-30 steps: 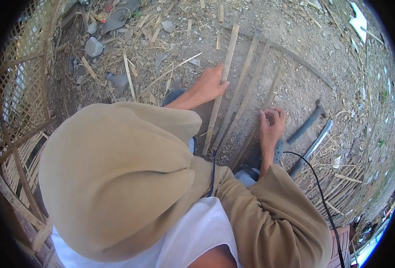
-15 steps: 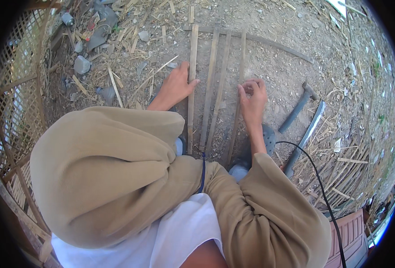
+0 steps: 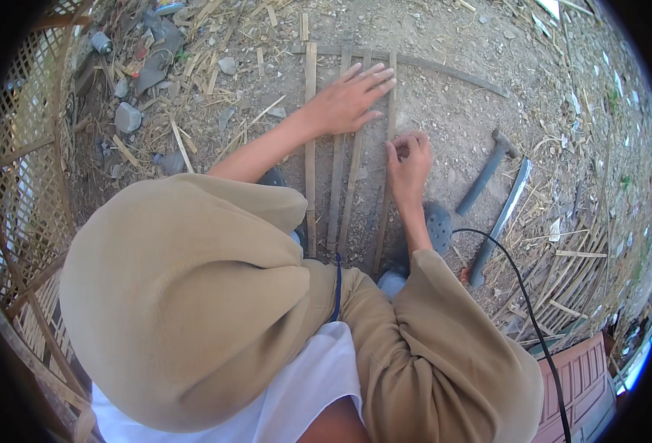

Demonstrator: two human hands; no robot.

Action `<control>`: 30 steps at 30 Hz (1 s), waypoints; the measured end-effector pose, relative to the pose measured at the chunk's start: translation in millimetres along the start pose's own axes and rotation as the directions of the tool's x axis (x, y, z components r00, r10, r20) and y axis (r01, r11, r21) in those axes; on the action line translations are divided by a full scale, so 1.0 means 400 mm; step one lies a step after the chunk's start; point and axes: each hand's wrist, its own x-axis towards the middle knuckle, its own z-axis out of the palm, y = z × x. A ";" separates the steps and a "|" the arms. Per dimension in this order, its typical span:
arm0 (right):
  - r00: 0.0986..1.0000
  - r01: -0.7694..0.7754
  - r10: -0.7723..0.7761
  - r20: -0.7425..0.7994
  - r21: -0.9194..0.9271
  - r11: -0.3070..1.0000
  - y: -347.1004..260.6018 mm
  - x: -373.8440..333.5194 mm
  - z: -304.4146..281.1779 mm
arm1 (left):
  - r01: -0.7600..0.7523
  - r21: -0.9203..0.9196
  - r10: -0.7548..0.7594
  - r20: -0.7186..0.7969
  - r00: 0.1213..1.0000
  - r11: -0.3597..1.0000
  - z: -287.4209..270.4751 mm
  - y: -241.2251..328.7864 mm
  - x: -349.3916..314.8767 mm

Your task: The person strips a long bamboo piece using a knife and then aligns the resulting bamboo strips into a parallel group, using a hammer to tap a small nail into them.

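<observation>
Several narrow wooden slats lie side by side on the dirt, running away from me: a left slat, two middle slats close together, and a right slat. Their far ends meet a crosswise slat. My left hand is open, palm down with fingers spread, over the middle slats and reaching the right one near its far end. Beside the right slat, my right hand is closed with thumb and fingers curled together. Whatever it may hold is too small to make out.
To the right lie a hammer and a long-bladed machete. A black cable curves past my right shoe. Stones and wood scraps litter the left, beside a lattice panel. Thin sticks are heaped at right.
My left hand has left the left slat, moving right and farther out, its fingers now spread across the other slats. The right hand stays curled beside the right slat.
</observation>
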 end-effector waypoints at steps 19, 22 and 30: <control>0.999 -0.039 0.039 0.005 0.047 0.998 -0.008 -0.005 0.004 | 0.009 -0.071 -0.018 -0.134 0.991 0.997 0.045 0.010 0.011; 0.999 -0.035 0.035 0.002 0.051 0.998 -0.008 0.003 0.003 | 0.021 -0.098 -0.036 -0.148 0.988 0.995 0.050 0.012 0.017; 0.998 -0.056 0.054 0.025 0.078 0.995 0.002 0.001 0.006 | 0.045 -0.064 -0.055 -0.155 0.986 0.997 0.047 0.022 0.020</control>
